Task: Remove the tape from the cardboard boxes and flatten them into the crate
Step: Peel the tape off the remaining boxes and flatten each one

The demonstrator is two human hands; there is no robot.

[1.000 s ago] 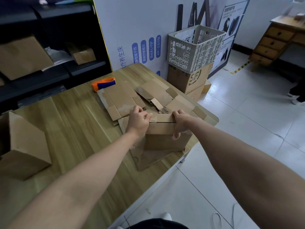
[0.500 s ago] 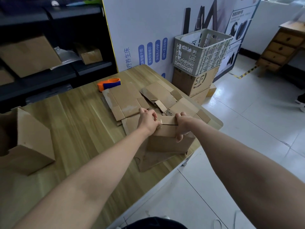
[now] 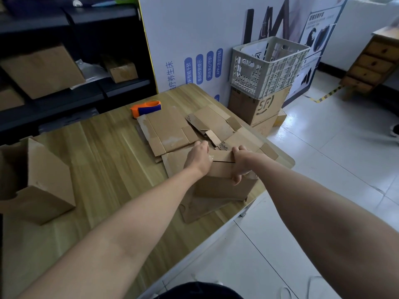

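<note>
Our left hand (image 3: 197, 157) and right hand (image 3: 241, 164), fingers (image 3: 236, 149) curled, gripped opposite ends of the cardboard box (image 3: 222, 187), its long axis spanning between them.

Left hand (image 3: 197, 157), right hand (image 3: 241, 162) — on box (image 3: 222, 187)

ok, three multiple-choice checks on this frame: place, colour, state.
1. Where is the crate? A on a chair; B on stacked cardboard boxes on the floor; C hung from the ceiling.
2. Colours of the tape dispenser? A orange and blue; B green and white; C all black.
3. The box held by left hand and right hand is: A flattened; B standing, unflattened; C in the crate.
1 B, crate rests atop the boxes; 2 A, orange body, blue part; 3 B, its walls stand upright.
</note>
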